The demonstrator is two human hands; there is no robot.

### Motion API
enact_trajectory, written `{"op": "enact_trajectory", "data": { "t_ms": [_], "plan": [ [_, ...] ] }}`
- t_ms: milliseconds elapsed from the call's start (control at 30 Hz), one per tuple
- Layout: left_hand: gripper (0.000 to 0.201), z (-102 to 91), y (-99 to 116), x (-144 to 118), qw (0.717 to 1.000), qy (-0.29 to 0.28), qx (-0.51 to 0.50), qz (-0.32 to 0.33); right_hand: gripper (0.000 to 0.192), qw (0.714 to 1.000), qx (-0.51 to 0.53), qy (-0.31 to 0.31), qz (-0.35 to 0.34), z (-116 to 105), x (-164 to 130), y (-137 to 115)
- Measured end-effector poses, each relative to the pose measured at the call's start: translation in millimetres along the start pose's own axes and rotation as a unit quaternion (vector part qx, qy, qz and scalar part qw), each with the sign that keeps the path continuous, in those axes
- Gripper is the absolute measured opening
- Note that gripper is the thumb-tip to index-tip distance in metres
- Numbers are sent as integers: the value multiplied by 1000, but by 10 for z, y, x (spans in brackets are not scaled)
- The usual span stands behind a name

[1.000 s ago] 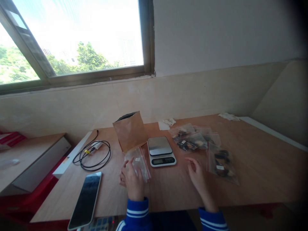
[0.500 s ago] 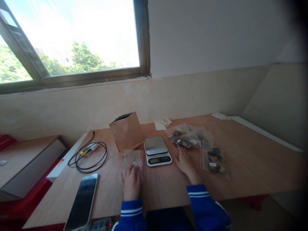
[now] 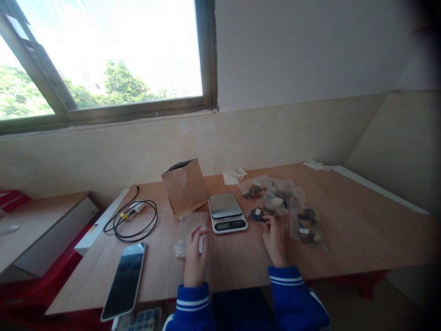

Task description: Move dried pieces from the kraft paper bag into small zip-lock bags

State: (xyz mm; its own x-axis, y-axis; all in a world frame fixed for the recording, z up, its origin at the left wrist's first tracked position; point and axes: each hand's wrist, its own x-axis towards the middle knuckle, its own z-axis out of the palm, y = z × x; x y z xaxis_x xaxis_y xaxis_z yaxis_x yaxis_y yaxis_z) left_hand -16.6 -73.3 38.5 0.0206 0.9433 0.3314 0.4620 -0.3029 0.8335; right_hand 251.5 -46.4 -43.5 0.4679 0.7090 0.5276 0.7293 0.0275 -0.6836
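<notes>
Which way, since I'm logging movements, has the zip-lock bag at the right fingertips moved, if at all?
Yes, toward the camera: against the digital scale, the zip-lock bag sits lower in view, its white label nearer level with the display.

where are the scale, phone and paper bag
scale (image 3: pixel 226 208), head view, on its metal plate
phone (image 3: pixel 124 281), head view, middle of its dark screen
paper bag (image 3: pixel 185 189), head view, on its brown front

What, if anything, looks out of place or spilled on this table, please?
The phone looks a little precarious: its near end appears to jut past the front edge of the table. Crumpled white paper at the far side looks like stray litter. I see no spill.
</notes>
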Motion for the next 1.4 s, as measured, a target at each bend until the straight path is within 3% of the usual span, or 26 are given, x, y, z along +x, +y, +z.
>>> {"op": "enact_trajectory", "data": {
  "t_ms": [200,300,400,467,567,667,800,833,900,967,1033,1167,1400],
  "plan": [
    [26,157,166,-74,994,-75,-78,2,24,991,68,111,-12,-493,76,-415],
    [36,257,242,-107,990,-104,-94,14,30,980,171,104,-10,-761,107,-763],
    [47,325,303,-128,987,-111,-112,14,34,964,256,74,22,-886,75,-1066],
    [51,336,325,-133,985,-116,-130,8,35,953,297,38,49,-881,27,-1204],
    [35,308,345,-133,974,-163,-155,-24,36,928,360,-11,96,-777,-47,-1302],
    [32,274,377,-131,959,-205,-188,-50,38,925,365,-15,101,-623,-92,-1293],
    [32,281,444,-124,966,-97,-233,-54,44,972,225,45,52,-486,-122,-1239],
    [33,290,462,-120,965,-67,-244,-63,41,976,212,24,44,-476,-134,-1241],
    [35,307,497,-110,962,-20,-261,-82,31,962,251,-97,35,-477,-175,-1276],
    [37,315,527,-99,961,15,-260,-93,25,915,313,-251,30,-488,-232,-1345],
    [42,313,546,-93,964,38,-247,-94,23,877,333,-346,29,-496,-290,-1425],
    [52,302,551,-110,965,38,-238,-106,24,879,291,-379,9,-503,-338,-1531],
    [55,347,521,-177,955,-60,-239,-165,30,896,243,-372,-23,-530,-306,-1557]
  ]
}}
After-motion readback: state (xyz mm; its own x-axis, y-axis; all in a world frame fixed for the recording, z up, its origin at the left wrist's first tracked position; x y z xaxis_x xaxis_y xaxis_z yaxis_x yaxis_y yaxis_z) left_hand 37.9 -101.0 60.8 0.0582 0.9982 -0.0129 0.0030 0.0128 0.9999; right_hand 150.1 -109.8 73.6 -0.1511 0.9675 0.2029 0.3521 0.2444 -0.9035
